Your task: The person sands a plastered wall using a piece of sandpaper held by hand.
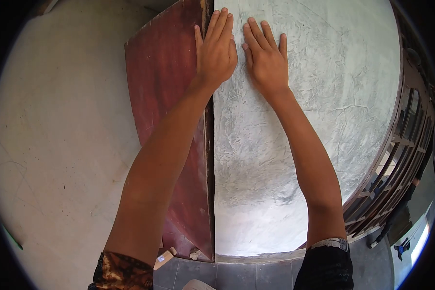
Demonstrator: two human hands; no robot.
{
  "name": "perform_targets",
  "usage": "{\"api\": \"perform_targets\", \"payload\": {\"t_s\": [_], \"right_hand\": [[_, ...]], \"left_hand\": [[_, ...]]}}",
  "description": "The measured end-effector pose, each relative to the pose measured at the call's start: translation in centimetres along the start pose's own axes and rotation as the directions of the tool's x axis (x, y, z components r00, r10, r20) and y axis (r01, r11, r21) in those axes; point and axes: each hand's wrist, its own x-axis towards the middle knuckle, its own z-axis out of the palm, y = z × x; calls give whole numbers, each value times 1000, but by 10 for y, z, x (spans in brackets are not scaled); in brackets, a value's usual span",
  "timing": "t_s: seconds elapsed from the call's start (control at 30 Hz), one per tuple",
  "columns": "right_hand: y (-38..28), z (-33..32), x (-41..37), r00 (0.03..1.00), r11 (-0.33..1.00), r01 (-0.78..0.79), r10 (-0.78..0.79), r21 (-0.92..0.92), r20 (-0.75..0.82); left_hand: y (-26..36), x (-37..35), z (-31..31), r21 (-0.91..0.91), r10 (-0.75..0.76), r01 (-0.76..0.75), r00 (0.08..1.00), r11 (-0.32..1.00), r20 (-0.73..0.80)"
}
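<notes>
My left hand (217,50) lies open at the left edge of a pale grey-green wall surface (314,135), its fingers stretched upward and partly over the dark strip (209,159) that borders it. Close by on the right, my right hand (267,60) rests open against the same surface with the fingers somewhat spread. Wrinkles and creases run across much of this surface, with a glossy patch low down. Neither hand holds anything. Along the strip's left side stands a dark red panel (159,77), like a door, partly hidden behind my left forearm.
A plain pale wall (63,121) fills the left side. Brown slatted framework with openings (396,154) stands at the right. On the grey tiled floor (237,275) are a small cardboard box (164,258) and a crumpled scrap (195,254) near the panel's foot.
</notes>
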Motion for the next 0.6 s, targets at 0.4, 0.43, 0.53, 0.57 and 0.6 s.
{"api": "perform_targets", "payload": {"t_s": [0.4,0.43,0.53,0.57,0.6], "right_hand": [[-10,2,-5,1000,1000,-3,3,1,-20],[-17,-5,-30,1000,1000,-16,16,-14,25],[-12,-8,-30,998,999,7,-4,-40,56],[-5,-1,-7,1000,999,19,-18,-44,11],[0,5,14,999,998,29,-31,-47,-33]], "left_hand": [[0,0,-1,7,-12,12,1000,1000,28],[0,-2,0,4,-15,15,999,1000,28],[0,-1,0,-1,-12,12,1000,1000,10],[1,-1,0,-7,-21,21,1000,1000,16],[1,-1,0,-12,-30,31,999,999,25]]}}
